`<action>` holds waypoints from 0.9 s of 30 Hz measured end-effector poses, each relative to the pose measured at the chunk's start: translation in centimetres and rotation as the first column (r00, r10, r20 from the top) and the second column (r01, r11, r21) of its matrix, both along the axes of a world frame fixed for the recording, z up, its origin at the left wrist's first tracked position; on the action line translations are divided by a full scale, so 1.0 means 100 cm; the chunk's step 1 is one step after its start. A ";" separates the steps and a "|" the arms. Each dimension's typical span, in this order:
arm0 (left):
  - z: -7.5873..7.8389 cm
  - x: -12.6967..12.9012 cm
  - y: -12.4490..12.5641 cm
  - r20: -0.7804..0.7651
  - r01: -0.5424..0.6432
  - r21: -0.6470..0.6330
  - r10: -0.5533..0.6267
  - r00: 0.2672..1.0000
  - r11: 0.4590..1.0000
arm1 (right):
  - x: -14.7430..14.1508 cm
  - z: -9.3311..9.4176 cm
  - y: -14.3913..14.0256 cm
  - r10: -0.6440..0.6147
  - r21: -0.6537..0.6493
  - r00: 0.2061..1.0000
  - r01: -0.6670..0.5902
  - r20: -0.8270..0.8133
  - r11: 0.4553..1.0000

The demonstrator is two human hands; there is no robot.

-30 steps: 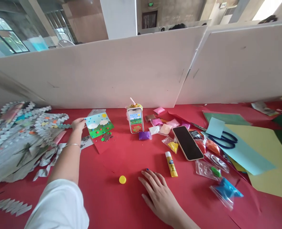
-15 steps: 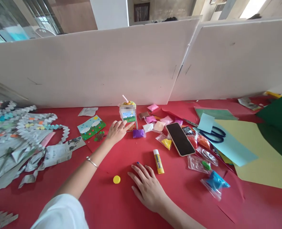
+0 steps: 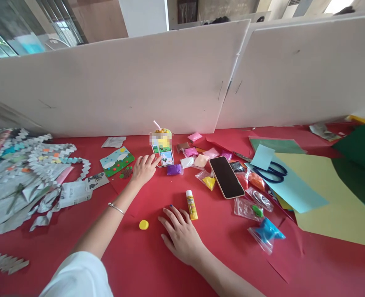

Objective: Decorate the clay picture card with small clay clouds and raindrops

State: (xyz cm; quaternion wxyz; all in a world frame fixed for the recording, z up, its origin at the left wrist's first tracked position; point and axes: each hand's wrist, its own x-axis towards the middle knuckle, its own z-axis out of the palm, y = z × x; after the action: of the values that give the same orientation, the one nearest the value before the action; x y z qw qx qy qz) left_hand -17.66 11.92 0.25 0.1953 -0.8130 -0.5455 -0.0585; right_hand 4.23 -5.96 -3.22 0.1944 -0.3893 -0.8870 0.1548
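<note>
My left hand (image 3: 144, 168) reaches forward with its fingers apart, one fingertip at the lit screen of a propped-up phone (image 3: 166, 156). That phone leans upright against a cup-shaped thing with a straw (image 3: 161, 130), partly blurred. On the red tabletop lies my right hand (image 3: 182, 236), fingers spread and flat, holding nothing. Just beyond its fingers rests a yellow glue stick (image 3: 192, 205) with a white cap. A round yellow cap (image 3: 143, 225) lies to its left. Close to my left hand are a painted landscape card (image 3: 117, 161) and a small brown-green piece (image 3: 126, 172).
Bagged clay, such as a purple packet (image 3: 174, 169) and a blue one (image 3: 269, 231), surrounds a dark phone (image 3: 227, 177). Scissors (image 3: 273, 172) lie on coloured paper (image 3: 333, 185) at right. Folded-paper chains (image 3: 46, 156) pile up left. A white partition (image 3: 123, 86) stands behind.
The picture on the propped phone's screen has changed to several coloured panels. My view has shifted slightly; my left fingertip stays at the screen and my right hand still lies flat.
</note>
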 end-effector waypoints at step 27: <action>0.016 0.033 -0.014 -0.036 -0.055 0.041 0.056 0.998 0.998 | 0.035 0.033 0.002 0.106 -0.080 0.930 -0.143 -0.352 0.986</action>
State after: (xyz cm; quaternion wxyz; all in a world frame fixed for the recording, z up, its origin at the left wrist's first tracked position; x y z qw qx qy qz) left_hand -14.34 10.53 1.82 0.2233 -0.7943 -0.5629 -0.0491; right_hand 7.70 -5.73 0.12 0.3168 -0.3083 -0.8525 0.2791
